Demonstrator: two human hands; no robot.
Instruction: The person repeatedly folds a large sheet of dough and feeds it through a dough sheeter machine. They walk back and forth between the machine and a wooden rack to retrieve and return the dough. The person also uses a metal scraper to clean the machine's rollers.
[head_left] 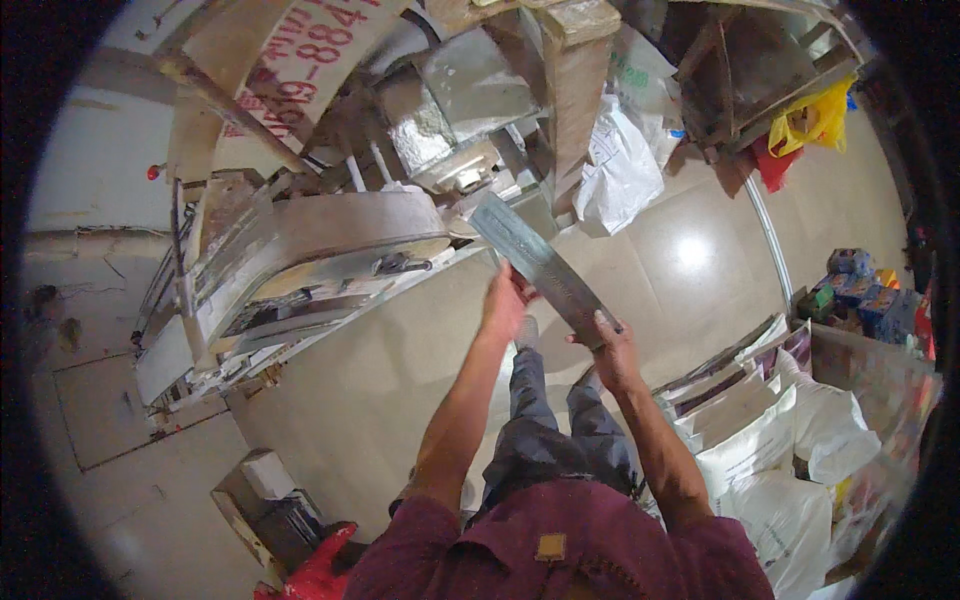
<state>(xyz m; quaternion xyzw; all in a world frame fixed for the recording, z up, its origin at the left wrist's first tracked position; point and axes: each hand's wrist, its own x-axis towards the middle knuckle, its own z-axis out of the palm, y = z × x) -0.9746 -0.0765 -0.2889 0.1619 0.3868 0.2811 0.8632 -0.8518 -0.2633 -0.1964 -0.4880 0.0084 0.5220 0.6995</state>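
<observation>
A long, flat, dark grey strip, perhaps metal or stone (545, 268), is held slantwise in front of me, its far end up and to the left. My right hand (612, 350) grips the near end, with the thumb on the upper face. Under the strip's left edge, my left hand (510, 298) is closed on it, its fingers partly hidden beneath. Beyond the far end stands a dusty machine with a pale curved body (330, 225).
White bags (735, 440) are packed along the right, near small blue boxes (870, 295). A white plastic bag (618, 175) hangs beside a wooden post (578, 100). At lower left lie a wooden box (245, 500) and a red item (322, 565). Tiled floor (400, 370) surrounds my legs.
</observation>
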